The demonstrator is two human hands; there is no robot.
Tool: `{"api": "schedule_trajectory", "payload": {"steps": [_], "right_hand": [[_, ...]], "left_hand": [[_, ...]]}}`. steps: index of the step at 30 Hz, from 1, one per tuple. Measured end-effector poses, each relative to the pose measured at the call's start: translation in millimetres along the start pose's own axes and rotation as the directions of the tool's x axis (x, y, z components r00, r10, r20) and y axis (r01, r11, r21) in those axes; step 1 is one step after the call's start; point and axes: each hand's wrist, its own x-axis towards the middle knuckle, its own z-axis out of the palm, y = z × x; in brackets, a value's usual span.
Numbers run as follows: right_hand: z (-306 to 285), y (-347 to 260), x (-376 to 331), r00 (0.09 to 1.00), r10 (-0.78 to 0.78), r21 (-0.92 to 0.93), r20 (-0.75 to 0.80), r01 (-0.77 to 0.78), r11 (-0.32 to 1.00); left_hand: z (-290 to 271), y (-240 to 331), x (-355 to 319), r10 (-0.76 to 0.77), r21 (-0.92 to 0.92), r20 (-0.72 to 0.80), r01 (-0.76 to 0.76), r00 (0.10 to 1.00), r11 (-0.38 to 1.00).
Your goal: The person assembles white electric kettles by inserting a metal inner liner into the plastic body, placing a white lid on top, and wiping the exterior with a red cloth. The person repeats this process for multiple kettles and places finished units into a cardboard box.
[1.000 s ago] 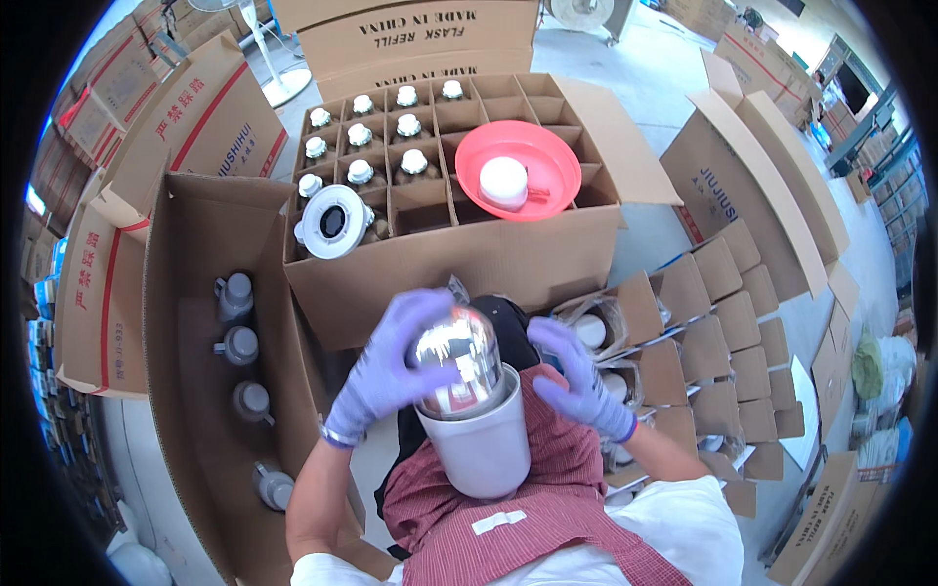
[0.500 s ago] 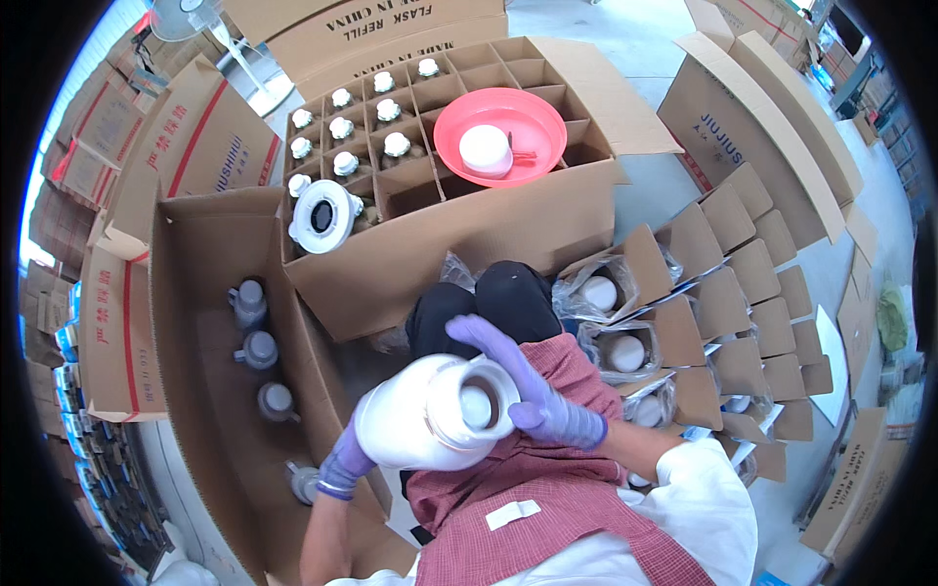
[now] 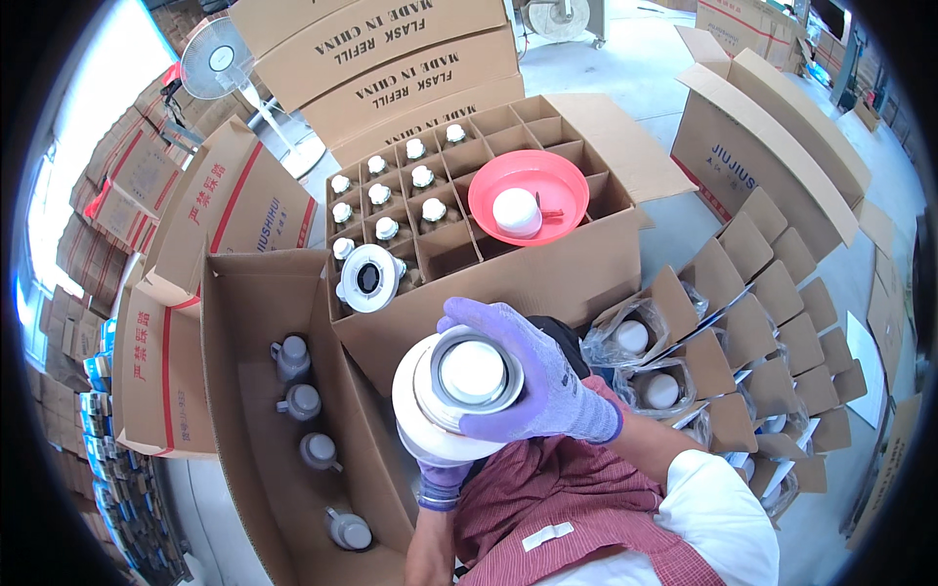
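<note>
A white vacuum flask [image 3: 415,415] is held up over my lap with one round end facing me. In that end, a white rounded piece [image 3: 473,372] sits inside a grey ring. My left hand [image 3: 446,481] is closed round the flask from below, its fingers mostly hidden behind it. My right hand [image 3: 547,376], in a purple glove like the left, curls its fingers and thumb round the rim at the ring. Beyond the flask, a white ring-shaped lid part [image 3: 370,278] with a dark centre rests on the corner of a divided carton [image 3: 508,278].
Several white-topped flask refills [image 3: 422,177] stand in the carton's cells. A pink basin [image 3: 529,197] there holds a white cup and a red tool. On the left, a deep box [image 3: 244,391] contains several grey handled cups [image 3: 290,358]. Opened small boxes [image 3: 718,366] with bagged items crowd the right.
The flask has tipped so its ringed end faces up toward me. My right hand has gone from open beside the rim to wrapped round it. My view has shifted too.
</note>
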Motion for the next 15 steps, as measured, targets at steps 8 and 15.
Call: {"api": "schedule_trajectory", "payload": {"steps": [8, 15], "right_hand": [[0.1, 4.6, -0.2, 0.993, -0.120, -0.040, 0.005, 0.120, 0.992], [-29.6, 31.6, -123.1, 0.986, 0.095, -0.166, 0.134, -0.072, 0.983]], "left_hand": [[-18.8, 0.7, 33.2, 0.010, -0.054, 0.302, 0.007, 0.953, 0.999], [-102.3, -42.1, 129.4, 0.032, -0.620, 0.781, 0.767, 0.624, 0.165]]}}
